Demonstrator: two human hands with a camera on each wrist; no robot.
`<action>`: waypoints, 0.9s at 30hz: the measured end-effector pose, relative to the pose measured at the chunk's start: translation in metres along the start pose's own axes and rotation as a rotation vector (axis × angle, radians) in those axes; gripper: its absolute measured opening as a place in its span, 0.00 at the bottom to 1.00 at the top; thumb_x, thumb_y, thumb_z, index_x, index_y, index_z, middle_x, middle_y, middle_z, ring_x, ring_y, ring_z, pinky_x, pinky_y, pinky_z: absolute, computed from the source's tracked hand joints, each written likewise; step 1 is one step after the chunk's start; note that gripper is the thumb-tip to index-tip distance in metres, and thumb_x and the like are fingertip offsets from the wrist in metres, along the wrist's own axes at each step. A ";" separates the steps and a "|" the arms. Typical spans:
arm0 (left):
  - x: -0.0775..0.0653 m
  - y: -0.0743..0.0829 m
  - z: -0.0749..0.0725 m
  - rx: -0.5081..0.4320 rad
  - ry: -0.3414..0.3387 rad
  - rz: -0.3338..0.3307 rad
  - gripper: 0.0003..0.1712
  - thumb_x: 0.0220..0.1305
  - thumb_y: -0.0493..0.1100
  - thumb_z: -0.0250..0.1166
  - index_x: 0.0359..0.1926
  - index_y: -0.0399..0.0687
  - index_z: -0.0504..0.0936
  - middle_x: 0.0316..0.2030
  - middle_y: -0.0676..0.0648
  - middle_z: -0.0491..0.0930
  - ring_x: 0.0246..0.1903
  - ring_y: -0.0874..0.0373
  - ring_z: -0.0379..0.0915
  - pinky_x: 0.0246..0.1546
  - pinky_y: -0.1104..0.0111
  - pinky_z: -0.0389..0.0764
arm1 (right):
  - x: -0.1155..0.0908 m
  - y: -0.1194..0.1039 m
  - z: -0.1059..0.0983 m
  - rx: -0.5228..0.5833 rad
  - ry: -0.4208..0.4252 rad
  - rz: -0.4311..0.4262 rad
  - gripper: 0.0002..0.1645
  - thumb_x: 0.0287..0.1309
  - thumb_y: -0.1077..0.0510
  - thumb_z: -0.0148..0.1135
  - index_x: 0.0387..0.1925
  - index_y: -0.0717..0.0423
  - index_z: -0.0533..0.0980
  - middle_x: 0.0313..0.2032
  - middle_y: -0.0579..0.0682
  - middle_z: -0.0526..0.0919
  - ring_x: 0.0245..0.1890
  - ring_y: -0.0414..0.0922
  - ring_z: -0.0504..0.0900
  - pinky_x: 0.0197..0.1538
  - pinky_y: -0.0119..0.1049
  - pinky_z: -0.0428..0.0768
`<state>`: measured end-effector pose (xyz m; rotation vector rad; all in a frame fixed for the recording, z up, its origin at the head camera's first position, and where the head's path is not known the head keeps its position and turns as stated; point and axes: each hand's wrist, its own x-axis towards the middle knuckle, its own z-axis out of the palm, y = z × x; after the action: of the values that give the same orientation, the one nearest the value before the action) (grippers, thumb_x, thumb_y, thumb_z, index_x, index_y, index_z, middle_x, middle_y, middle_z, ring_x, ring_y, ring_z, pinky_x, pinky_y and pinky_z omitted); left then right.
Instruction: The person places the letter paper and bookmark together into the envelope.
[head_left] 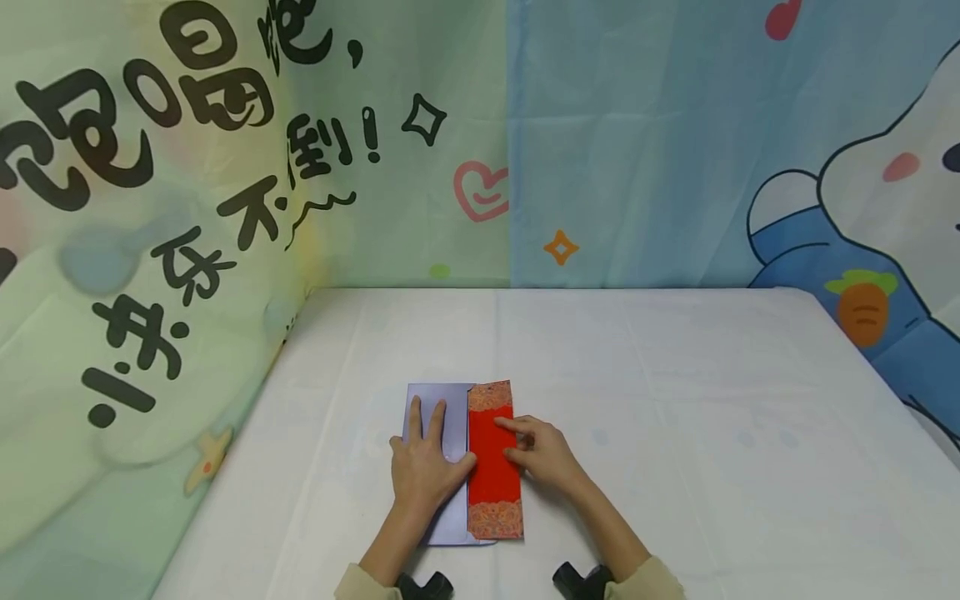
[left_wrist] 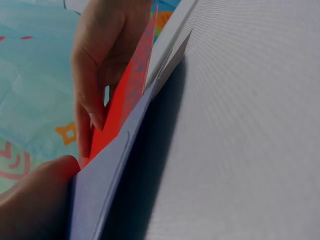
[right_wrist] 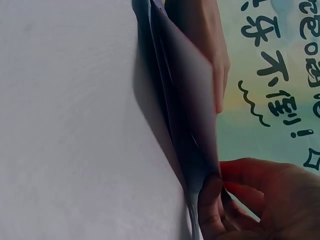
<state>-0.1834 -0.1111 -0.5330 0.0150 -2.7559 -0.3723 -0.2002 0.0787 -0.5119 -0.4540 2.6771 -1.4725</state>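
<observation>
On the white table lies a pale lavender sheet (head_left: pixel 454 521), which looks like thin card or a folder. My left hand (head_left: pixel 425 471) rests on it with fingers spread, the thumb reaching the edge of a red paper panel (head_left: pixel 491 458). That panel has orange patterned ends and lies along the sheet's right side; whether the two are joined I cannot tell. My right hand (head_left: pixel 546 452) pinches the panel's right edge, and the right wrist view shows the raised edge between thumb and fingers (right_wrist: pixel 250 180). In the left wrist view the red panel (left_wrist: pixel 112 115) tilts up off the table.
White cloth covers the table (head_left: pixel 712 433). A printed curtain (head_left: pixel 637 150) with lettering and cartoon figures hangs behind and along the left side. Black straps or mounts (head_left: pixel 581 581) sit at both wrists near the front.
</observation>
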 end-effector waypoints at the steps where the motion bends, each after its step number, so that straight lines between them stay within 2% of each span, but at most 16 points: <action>1: 0.000 0.000 0.000 0.000 -0.001 0.000 0.44 0.41 0.64 0.59 0.63 0.56 0.69 0.65 0.39 0.58 0.27 0.36 0.68 0.18 0.62 0.72 | 0.000 0.000 0.001 0.001 -0.003 0.001 0.25 0.46 0.70 0.63 0.51 0.59 0.78 0.43 0.53 0.79 0.25 0.41 0.70 0.24 0.30 0.69; 5: 0.000 0.000 0.000 -0.006 -0.010 -0.008 0.44 0.42 0.64 0.59 0.63 0.57 0.69 0.65 0.39 0.58 0.28 0.36 0.68 0.18 0.62 0.72 | 0.000 0.000 0.005 0.012 -0.019 0.016 0.25 0.47 0.70 0.63 0.51 0.58 0.78 0.44 0.53 0.78 0.23 0.40 0.70 0.21 0.30 0.70; 12: 0.001 -0.001 0.000 0.001 -0.016 -0.012 0.43 0.43 0.65 0.58 0.63 0.57 0.68 0.66 0.39 0.57 0.28 0.37 0.67 0.20 0.62 0.72 | 0.001 -0.002 0.014 0.012 -0.026 -0.055 0.26 0.47 0.70 0.63 0.52 0.59 0.77 0.44 0.53 0.78 0.23 0.37 0.71 0.24 0.29 0.72; 17: 0.000 -0.001 0.000 0.008 -0.015 -0.005 0.43 0.44 0.66 0.58 0.64 0.57 0.67 0.66 0.39 0.57 0.28 0.37 0.68 0.21 0.62 0.73 | 0.002 -0.003 0.020 -0.019 -0.011 -0.097 0.27 0.46 0.69 0.65 0.52 0.59 0.77 0.40 0.51 0.78 0.23 0.36 0.69 0.26 0.29 0.70; 20: 0.000 -0.001 0.000 0.001 -0.006 -0.006 0.43 0.44 0.65 0.58 0.64 0.57 0.68 0.65 0.39 0.57 0.28 0.36 0.68 0.20 0.62 0.72 | 0.002 -0.001 0.020 -0.025 -0.011 -0.120 0.29 0.46 0.66 0.67 0.54 0.59 0.75 0.35 0.51 0.77 0.22 0.37 0.69 0.26 0.29 0.70; 24: 0.000 -0.001 0.000 -0.011 -0.005 -0.007 0.43 0.43 0.65 0.58 0.63 0.57 0.68 0.66 0.39 0.57 0.29 0.36 0.68 0.20 0.61 0.72 | 0.001 0.007 0.014 -0.046 -0.050 -0.143 0.37 0.43 0.56 0.72 0.58 0.54 0.72 0.37 0.47 0.75 0.28 0.40 0.70 0.32 0.32 0.71; 27: 0.001 0.000 0.000 -0.010 -0.018 -0.008 0.43 0.43 0.64 0.58 0.64 0.57 0.68 0.66 0.39 0.57 0.29 0.36 0.68 0.21 0.61 0.73 | 0.000 0.013 0.007 -0.075 -0.108 -0.148 0.42 0.40 0.50 0.74 0.61 0.49 0.70 0.46 0.43 0.74 0.40 0.41 0.69 0.43 0.38 0.71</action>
<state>-0.1839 -0.1115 -0.5327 0.0201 -2.7721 -0.3904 -0.2016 0.0795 -0.5270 -0.7295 2.6716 -1.3424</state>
